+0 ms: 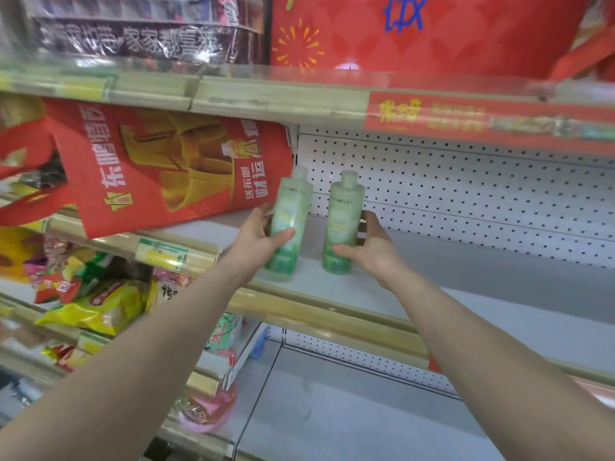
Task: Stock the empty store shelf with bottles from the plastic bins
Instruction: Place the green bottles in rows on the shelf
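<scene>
The left hand (256, 241) reaches up to the middle of the frame and grips the left bottle (291, 214), with the thumb across its front and the fingers curled behind. The right hand (374, 249) holds the right bottle (342, 221) just beside it, thumb low on the front and fingers wrapped round the far side. Both pale green bottles are at the left end of the white shelf (482, 281), which runs from the centre to the right edge of the frame. Behind the shelf, the white pegboard back (466, 197) fills the centre right. A big red carton (159, 168) with yellow print leans in from the left. Its corner is touching or just beside the left bottle's shoulder; I cannot tell which. Snack packets (93, 307) crowd the lower left. The left bottle tilts towards the carton and is blurred. The right bottle stands upright with its base on the shelf, and the two bottles are apart.
</scene>
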A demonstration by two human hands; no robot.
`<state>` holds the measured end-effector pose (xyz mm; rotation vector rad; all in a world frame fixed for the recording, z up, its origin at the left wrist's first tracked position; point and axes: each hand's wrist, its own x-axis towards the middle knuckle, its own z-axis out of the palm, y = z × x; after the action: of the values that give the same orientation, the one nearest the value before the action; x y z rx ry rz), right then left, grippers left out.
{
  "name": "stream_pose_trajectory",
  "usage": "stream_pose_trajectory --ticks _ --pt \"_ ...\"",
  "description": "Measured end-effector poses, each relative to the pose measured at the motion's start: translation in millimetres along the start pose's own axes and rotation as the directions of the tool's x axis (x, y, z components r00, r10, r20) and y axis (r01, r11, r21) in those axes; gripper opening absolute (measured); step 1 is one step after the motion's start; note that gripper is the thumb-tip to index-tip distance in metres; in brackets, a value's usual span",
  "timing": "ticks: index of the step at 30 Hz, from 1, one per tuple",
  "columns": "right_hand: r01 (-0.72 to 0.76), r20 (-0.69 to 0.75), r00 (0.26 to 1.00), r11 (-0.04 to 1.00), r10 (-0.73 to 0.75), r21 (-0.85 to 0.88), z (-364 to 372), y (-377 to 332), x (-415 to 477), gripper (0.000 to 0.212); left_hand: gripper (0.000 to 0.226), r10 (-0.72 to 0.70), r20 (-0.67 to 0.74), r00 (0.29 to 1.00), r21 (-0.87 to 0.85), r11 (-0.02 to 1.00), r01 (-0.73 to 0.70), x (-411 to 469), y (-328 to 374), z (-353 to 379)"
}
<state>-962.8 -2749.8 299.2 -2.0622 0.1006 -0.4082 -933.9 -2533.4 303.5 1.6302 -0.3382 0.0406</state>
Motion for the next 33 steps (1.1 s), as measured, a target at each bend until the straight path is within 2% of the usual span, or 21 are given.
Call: stream_pose_trajectory --ticks 5,11,14,17,22,27,33 --pt "0.012 -0.013 1.0 0.995 -0.013 -0.098 1 -1 5 0.071 0.055 0.027 0.044 0.999 0.013 1.0 -0.028 -6 -3 -3" --pt "-0.012 -0.012 1.0 0.989 0.01 -0.146 24 -1 34 0.064 0.054 0.063 0.055 0.996 0.201 0.977 -0.073 -12 -2 -11" --pt "0.008 0.017 1.0 0.988 -0.005 -0.153 39 -4 52 0.058 0.056 0.102 0.052 0.993 0.311 0.944 -0.113 -15 -6 -15" --pt "0.031 0.047 0.999 0.993 -0.026 -0.117 50 -2 72 0.061 0.05 0.142 0.047 0.989 0.401 0.904 -0.149 -20 -11 -18" --pt "0.061 0.091 0.995 0.992 -0.051 -0.111 62 -2 94 0.064 0.063 0.185 0.053 0.981 0.557 0.81 -0.182 -32 -25 -18" --pt "0.093 0.117 0.99 0.985 -0.077 -0.144 65 0 105 0.063 0.054 0.193 -0.037 0.981 0.636 0.761 -0.126 -25 -31 -9" --pt "0.164 0.17 0.977 0.959 -0.127 -0.229 56 8 109 0.058 0.049 0.095 -0.067 0.993 0.714 0.7 -0.019 15 -32 7"
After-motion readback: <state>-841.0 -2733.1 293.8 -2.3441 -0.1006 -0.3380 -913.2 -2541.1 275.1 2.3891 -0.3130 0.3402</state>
